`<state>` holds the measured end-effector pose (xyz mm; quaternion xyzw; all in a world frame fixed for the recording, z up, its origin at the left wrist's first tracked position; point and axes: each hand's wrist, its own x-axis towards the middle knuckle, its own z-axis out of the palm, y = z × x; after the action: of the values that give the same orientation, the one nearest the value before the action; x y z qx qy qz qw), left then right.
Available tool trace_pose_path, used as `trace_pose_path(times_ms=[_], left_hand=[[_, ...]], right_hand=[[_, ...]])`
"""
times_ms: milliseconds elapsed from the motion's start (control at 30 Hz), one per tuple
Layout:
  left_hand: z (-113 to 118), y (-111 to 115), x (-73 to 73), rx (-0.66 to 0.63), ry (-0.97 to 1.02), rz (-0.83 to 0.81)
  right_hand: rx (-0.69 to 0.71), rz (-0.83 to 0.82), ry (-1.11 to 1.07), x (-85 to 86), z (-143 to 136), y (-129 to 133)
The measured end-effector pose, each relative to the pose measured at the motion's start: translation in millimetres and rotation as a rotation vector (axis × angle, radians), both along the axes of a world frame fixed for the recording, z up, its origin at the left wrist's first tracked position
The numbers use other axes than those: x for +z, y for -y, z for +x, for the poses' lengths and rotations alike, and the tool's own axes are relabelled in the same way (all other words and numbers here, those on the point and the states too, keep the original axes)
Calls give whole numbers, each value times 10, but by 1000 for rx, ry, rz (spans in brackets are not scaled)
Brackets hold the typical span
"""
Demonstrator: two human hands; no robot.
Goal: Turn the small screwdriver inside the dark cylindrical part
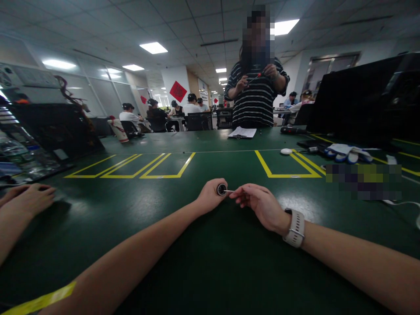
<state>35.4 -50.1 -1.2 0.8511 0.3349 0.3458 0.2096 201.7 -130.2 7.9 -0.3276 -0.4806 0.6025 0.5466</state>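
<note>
My left hand [211,197] is closed around a small dark cylinder [221,189], whose round, pale-rimmed end faces me. Most of the cylinder is hidden inside the fist. A thin light-coloured rod [229,191] runs from that round end to the fingertips of my right hand [257,203], which pinches it. Whether the rod's tip goes into the cylinder or only touches it, I cannot tell. Both hands are just above the green table [183,262]. On my right wrist is a pale watch [296,228].
Yellow tape [164,176] marks outlines on the table. Across it stands a person [254,96] holding a thin tool with a red part. A clipboard [242,132], white-and-blue gloves [349,153] and a white oval object [286,151] lie farther off. Another person's hands [33,199] rest at left.
</note>
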Motion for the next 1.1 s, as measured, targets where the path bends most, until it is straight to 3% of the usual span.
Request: trace_pose_path(times_ms=[300,467,700,1100], left_hand=[[0,-10,-7,71,5,10],[-2,-9,-16,64,36,-13],[0,17,3,-9,122,-110],[3,40,0,-118,-14,-103]], right_hand=[[-117,183,241,-10,-37,58],[-105,244,401,19,-72,95],[-52,251,349,-19,-64,75],[49,99,118,-14,-15,26]])
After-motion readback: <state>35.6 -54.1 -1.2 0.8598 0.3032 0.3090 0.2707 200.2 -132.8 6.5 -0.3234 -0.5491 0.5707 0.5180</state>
